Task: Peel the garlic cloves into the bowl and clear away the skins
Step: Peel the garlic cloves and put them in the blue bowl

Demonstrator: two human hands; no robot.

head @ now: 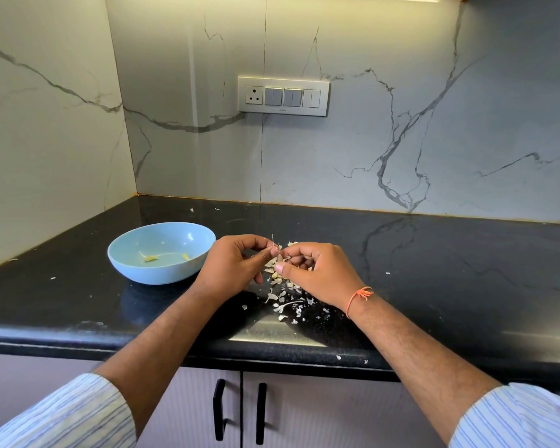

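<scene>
Together, both hands (272,266) pinch one clove (280,258) — above skins (286,299).

Clove (280,257) pinched between both hands, nearly all hidden by fingers (274,252); too small to tell whether peeled. Left hand (236,266) and right hand (317,273) covering part of the skins (286,300) on the tabletop (434,270). Pieces in the bowl (162,273) too small to count surely. Sleeves (78,415) cut off by the bottom edge, tabletop by both side edges. Cupboard doors (188,412) cut off below, partly hidden behind the arms. Switch plate (283,96) markings too small to read.
</scene>
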